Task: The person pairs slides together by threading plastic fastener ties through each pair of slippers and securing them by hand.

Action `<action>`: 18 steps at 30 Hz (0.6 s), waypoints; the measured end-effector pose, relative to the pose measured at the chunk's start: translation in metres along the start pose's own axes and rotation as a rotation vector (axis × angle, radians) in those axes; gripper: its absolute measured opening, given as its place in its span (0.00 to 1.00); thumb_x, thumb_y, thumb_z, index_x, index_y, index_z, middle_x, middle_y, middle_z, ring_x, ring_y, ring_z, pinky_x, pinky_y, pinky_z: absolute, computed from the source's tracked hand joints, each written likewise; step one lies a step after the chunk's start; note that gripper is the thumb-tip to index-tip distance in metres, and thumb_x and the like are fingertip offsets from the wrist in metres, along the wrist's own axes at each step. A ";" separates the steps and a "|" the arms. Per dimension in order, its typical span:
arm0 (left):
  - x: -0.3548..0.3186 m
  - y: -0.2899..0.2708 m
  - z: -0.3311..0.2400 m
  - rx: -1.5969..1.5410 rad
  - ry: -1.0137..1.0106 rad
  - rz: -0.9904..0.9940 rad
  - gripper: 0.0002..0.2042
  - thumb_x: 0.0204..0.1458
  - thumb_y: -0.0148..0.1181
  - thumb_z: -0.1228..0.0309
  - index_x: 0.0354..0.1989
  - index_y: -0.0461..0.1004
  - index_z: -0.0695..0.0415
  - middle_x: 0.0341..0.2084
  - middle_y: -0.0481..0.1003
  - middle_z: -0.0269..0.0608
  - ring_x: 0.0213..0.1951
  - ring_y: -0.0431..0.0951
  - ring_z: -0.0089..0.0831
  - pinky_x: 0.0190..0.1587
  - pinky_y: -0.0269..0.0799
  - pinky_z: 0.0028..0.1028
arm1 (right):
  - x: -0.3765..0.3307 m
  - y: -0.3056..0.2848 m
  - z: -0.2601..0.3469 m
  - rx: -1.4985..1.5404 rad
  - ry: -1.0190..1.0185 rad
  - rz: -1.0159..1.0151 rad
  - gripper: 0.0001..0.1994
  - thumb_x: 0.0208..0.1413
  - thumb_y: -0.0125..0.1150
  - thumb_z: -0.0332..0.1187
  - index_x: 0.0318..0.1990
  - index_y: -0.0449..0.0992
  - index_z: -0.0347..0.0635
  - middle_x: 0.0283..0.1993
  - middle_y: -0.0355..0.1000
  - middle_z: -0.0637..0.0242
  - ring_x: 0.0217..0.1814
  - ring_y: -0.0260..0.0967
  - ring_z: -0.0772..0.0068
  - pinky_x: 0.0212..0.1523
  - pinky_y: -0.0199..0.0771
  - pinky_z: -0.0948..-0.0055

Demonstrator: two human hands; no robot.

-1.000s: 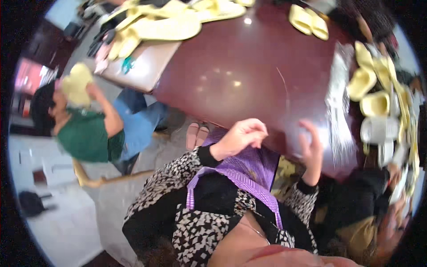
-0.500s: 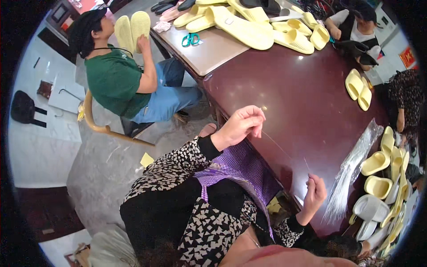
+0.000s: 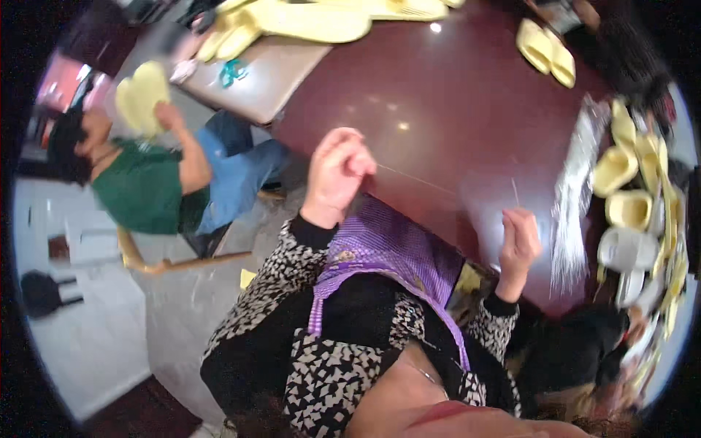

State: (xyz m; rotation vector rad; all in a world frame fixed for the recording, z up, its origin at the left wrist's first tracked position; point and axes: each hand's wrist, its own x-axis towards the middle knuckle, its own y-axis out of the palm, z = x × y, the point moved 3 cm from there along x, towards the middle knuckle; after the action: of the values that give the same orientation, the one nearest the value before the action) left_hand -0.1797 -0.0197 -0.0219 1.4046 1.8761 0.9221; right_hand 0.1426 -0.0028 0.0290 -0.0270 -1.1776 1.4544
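A: L hand [image 3: 339, 171]?
B: Fingertips tog., pinching a thin strand [image 3: 416, 179] that runs R, over the dark red table [image 3: 438, 95].
A: R hand [image 3: 520, 237]?
B: Fingers tog. too, clamped on a short thin piece [image 3: 514, 191] sticking up from the tips. Can't tell if it's the same strand.
A: What's nr it?
B: Bundle [image 3: 575, 190] of shiny strands to its R, then yellow slippers [image 3: 629, 209] farther R.
A: Co-worker [image 3: 142, 182]?
B: Seated L, green top, w/ yellow footwear [image 3: 142, 98] held up.
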 end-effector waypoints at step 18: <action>0.008 -0.022 0.004 0.341 0.001 -0.156 0.05 0.56 0.51 0.76 0.39 0.69 0.61 0.24 0.73 0.39 0.26 0.72 0.26 0.30 0.72 0.25 | 0.037 0.031 -0.056 0.096 0.070 -0.018 0.03 0.50 0.59 0.20 0.33 0.76 0.34 0.33 0.74 0.57 0.36 0.72 0.61 0.39 0.72 0.69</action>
State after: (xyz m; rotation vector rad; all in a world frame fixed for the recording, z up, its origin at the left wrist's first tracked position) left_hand -0.1903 -0.0158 -0.0429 1.4207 2.1838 0.5444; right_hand 0.1434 0.0664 0.0035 -0.0013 -1.0477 1.4808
